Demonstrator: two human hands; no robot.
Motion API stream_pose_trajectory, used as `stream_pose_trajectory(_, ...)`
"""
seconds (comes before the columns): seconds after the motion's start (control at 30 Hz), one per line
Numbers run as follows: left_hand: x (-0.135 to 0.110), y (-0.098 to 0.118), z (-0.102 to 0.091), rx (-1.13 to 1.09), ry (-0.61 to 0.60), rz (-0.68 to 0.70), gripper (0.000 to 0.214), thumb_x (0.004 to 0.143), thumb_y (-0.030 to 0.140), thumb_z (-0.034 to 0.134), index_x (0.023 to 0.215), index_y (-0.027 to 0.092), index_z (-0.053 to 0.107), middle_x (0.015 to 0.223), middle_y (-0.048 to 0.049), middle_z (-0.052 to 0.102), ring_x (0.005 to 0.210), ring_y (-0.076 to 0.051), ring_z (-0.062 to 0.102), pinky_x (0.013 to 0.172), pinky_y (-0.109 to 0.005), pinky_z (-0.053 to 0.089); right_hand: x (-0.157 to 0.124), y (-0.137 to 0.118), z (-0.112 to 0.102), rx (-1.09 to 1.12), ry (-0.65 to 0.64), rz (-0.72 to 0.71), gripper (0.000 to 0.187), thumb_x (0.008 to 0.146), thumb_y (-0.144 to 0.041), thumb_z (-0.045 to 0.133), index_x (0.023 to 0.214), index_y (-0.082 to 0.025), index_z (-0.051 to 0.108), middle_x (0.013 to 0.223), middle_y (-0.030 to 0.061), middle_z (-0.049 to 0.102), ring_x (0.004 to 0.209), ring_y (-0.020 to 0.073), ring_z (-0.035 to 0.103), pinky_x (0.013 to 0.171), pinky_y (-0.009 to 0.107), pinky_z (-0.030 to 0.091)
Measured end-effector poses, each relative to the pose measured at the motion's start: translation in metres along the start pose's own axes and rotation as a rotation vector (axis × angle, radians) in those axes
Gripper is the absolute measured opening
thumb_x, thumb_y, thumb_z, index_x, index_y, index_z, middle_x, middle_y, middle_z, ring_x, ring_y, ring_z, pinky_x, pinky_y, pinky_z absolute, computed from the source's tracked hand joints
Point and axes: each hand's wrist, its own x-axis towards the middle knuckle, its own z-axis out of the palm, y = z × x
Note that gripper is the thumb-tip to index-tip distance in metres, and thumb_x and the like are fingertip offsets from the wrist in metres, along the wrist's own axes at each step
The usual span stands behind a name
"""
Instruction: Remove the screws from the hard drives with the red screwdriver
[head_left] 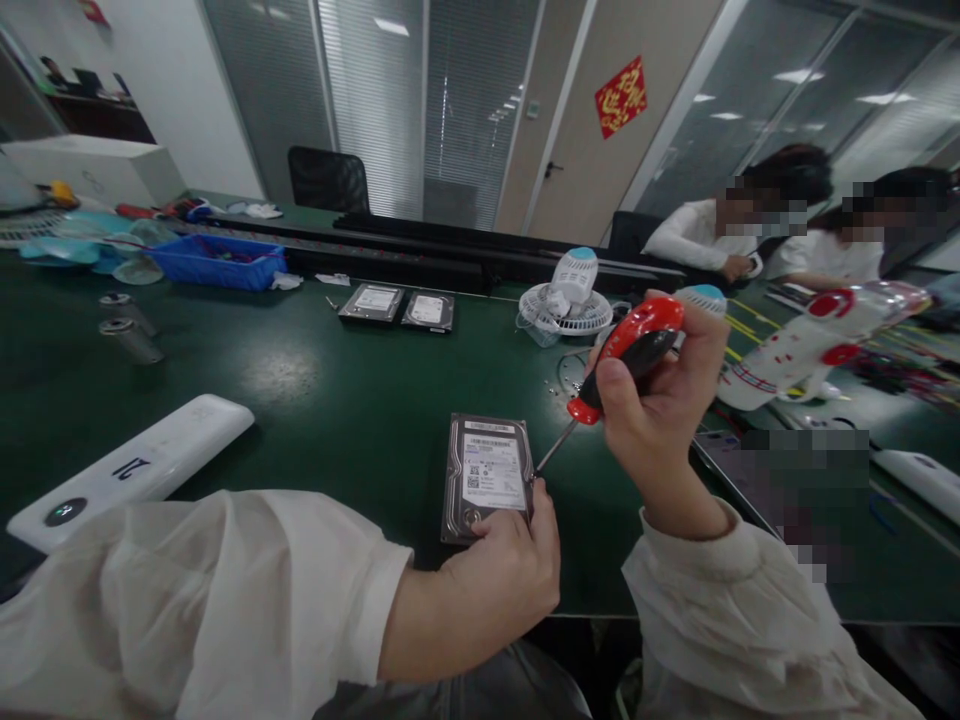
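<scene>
A silver hard drive [487, 475] with a white label lies flat on the green table [337, 400] in front of me. My left hand [502, 575] is closed on its near right corner and holds it steady. My right hand [664, 400] is wrapped round the handle of a red and black screwdriver [626, 355]. The thin metal shaft slants down to the left, and its tip touches the drive's right edge just above my left fingers.
Two more hard drives [397, 305] lie farther back. A small white fan [568, 300] stands behind, with tiny screws [559, 385] scattered near it. A white long device [135, 470] sits at left, a blue bin [217, 262] far left. Two people sit at right.
</scene>
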Motion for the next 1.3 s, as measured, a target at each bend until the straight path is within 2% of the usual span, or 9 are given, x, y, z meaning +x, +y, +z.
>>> stream_pose_trajectory(0.13, 0.0, 0.002, 0.003, -0.004, 0.022, -0.009, 0.04, 0.099, 0.017, 0.041, 0.125, 0.008, 0.07, 0.132, -0.0272, 0.065, 0.068, -0.022, 0.07, 0.047, -0.031, 0.045, 0.004, -0.003, -0.001, 0.052, 0.046, -0.039, 0.053, 0.083, -0.035, 0.074, 0.131, -0.037, 0.051, 0.123, 0.0038, 0.054, 0.067, 0.0114, 0.057, 0.06, 0.032, 0.051)
stream_pose_trajectory(0.23, -0.001, 0.002, 0.005, -0.002, 0.054, -0.016, 0.042, 0.097, 0.015, 0.04, 0.124, 0.006, 0.07, 0.132, -0.0275, 0.065, 0.071, -0.024, 0.071, 0.047, -0.032, 0.045, 0.008, -0.006, -0.003, 0.1, 0.044, -0.064, 0.065, 0.074, -0.026, 0.082, 0.13, -0.041, 0.055, 0.121, 0.0009, 0.056, 0.065, 0.0099, 0.056, 0.056, 0.03, 0.049)
stream_pose_trajectory(0.37, -0.001, 0.0, 0.003, 0.02, 0.056, -0.004, 0.043, 0.096, 0.013, 0.038, 0.125, 0.005, 0.069, 0.131, -0.0278, 0.066, 0.072, -0.024, 0.071, 0.047, -0.032, 0.044, 0.014, -0.008, -0.008, 0.148, -0.009, -0.039, 0.062, 0.073, -0.017, 0.081, 0.125, -0.041, 0.061, 0.113, 0.0005, 0.056, 0.076, 0.012, 0.061, 0.056, 0.026, 0.052)
stream_pose_trajectory(0.53, -0.001, -0.004, -0.002, 0.047, 0.038, 0.025, 0.045, 0.097, 0.011, 0.036, 0.127, 0.006, 0.068, 0.133, -0.0272, 0.065, 0.074, -0.023, 0.072, 0.048, -0.032, 0.043, 0.015, -0.005, -0.011, 0.169, -0.044, 0.025, 0.061, 0.076, -0.019, 0.078, 0.13, -0.04, 0.06, 0.108, 0.0021, 0.058, 0.082, 0.0146, 0.061, 0.057, 0.025, 0.053)
stream_pose_trajectory(0.7, -0.001, -0.004, -0.001, 0.063, 0.042, 0.017, 0.045, 0.096, 0.011, 0.036, 0.126, 0.007, 0.069, 0.131, -0.0258, 0.067, 0.075, -0.024, 0.072, 0.048, -0.032, 0.043, 0.015, -0.004, -0.011, 0.173, -0.109, 0.03, 0.057, 0.082, -0.023, 0.072, 0.134, -0.04, 0.057, 0.113, 0.0033, 0.062, 0.098, 0.0193, 0.065, 0.069, 0.03, 0.055)
stream_pose_trajectory(0.87, 0.0, -0.001, 0.003, 0.058, 0.058, 0.009, 0.044, 0.097, 0.013, 0.037, 0.126, 0.006, 0.069, 0.132, -0.0278, 0.066, 0.079, -0.027, 0.072, 0.048, -0.033, 0.043, 0.019, -0.007, -0.011, 0.053, -0.044, 0.009, 0.057, 0.073, -0.019, 0.082, 0.123, -0.04, 0.066, 0.106, 0.0013, 0.06, 0.085, 0.0154, 0.061, 0.063, 0.028, 0.052)
stream_pose_trajectory(1.07, 0.0, -0.002, 0.003, 0.047, 0.052, 0.014, 0.042, 0.098, 0.015, 0.038, 0.123, 0.009, 0.071, 0.131, -0.027, 0.066, 0.076, -0.025, 0.072, 0.048, -0.032, 0.042, 0.02, -0.011, -0.015, 0.077, -0.122, 0.064, 0.048, 0.085, -0.023, 0.068, 0.13, -0.033, 0.06, 0.106, 0.0032, 0.069, 0.077, 0.0166, 0.062, 0.064, 0.033, 0.049)
stream_pose_trajectory(1.13, -0.001, -0.002, 0.002, 0.052, 0.045, 0.02, 0.042, 0.098, 0.015, 0.039, 0.123, 0.009, 0.072, 0.131, -0.0266, 0.066, 0.075, -0.025, 0.072, 0.048, -0.032, 0.042, 0.022, -0.011, -0.015, 0.071, -0.14, 0.033, 0.047, 0.085, -0.024, 0.067, 0.13, -0.033, 0.06, 0.108, 0.0032, 0.069, 0.081, 0.0175, 0.063, 0.067, 0.034, 0.049)
stream_pose_trajectory(1.3, -0.001, -0.002, 0.001, 0.071, 0.044, 0.027, 0.042, 0.099, 0.016, 0.039, 0.125, 0.007, 0.07, 0.132, -0.028, 0.065, 0.08, -0.026, 0.073, 0.049, -0.032, 0.043, 0.026, -0.008, -0.015, -0.052, -0.09, -0.013, 0.049, 0.074, -0.024, 0.082, 0.12, -0.033, 0.067, 0.109, 0.0022, 0.065, 0.093, 0.0203, 0.061, 0.071, 0.034, 0.049)
